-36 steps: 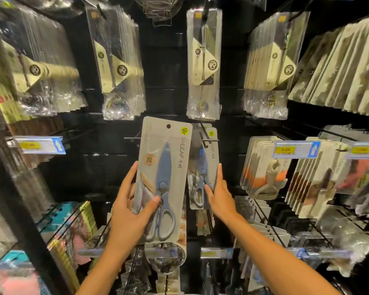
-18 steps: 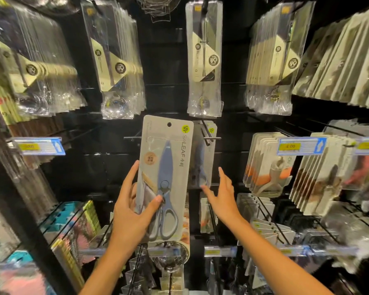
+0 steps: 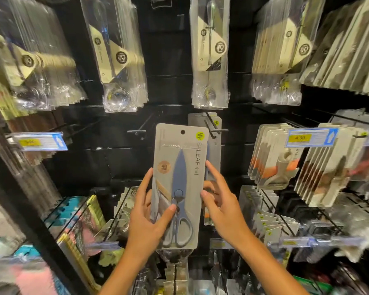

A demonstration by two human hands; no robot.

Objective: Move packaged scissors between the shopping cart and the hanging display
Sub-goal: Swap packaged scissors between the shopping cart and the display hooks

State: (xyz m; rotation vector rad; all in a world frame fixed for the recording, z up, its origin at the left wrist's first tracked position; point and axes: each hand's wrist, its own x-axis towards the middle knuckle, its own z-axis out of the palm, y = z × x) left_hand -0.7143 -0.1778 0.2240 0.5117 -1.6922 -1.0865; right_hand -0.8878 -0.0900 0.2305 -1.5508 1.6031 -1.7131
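A grey card pack of blue-handled scissors is held upright in front of the dark display wall. My left hand grips its lower left part, thumb across the front. My right hand has its fingers spread against the pack's right edge. Behind the pack, another pack of the same scissors hangs on a metal hook. The held pack's hang hole sits just left of that hook's tip. No shopping cart is in view.
Clear-bagged utensils hang in rows above. Carded kitchen tools hang on the right behind a price tag. An empty peg juts out left of the hook. More pegs with small packs stick out below.
My right hand left the hanging pack and came to the right edge of the held pack. The held pack shifted right, toward the hook.
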